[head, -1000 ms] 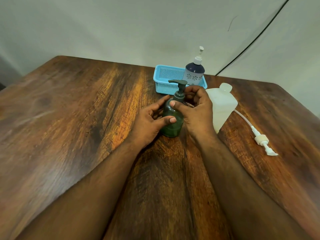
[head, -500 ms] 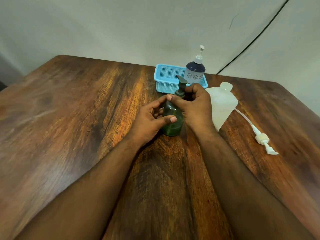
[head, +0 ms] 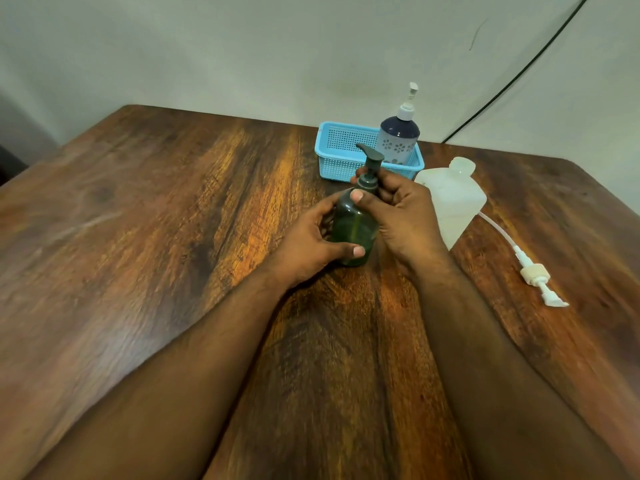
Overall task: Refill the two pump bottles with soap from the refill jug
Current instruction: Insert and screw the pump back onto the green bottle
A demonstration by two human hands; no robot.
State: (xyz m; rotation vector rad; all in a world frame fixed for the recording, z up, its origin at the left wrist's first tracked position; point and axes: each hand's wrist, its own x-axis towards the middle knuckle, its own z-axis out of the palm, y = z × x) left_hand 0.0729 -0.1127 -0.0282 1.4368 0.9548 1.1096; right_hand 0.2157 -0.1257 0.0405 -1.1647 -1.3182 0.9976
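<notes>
While both hands work the dark green glass pump bottle (head: pixel 353 233), its black pump collar (head: pixel 367 183) is being turned.

Standing upright on the brown wooden table (head: pixel 173 237) near its middle, the bottle is wrapped low round the body by the left hand (head: pixel 308 244), while the right hand (head: pixel 401 216) pinches the collar between thumb and fingers. To do this well, I'd judge the left hand should clamp the body hard against the table so only the collar twists, and the pump should come straight up so its tube clears the neck. Just beside the right hand lies the translucent white plastic refill jug (head: pixel 450 206); a loose white pump with tube (head: pixel 533 275) lies farther right. A navy-and-white flowered pump bottle (head: pixel 398 140) stands in the light blue mesh basket (head: pixel 346 150) behind.
</notes>
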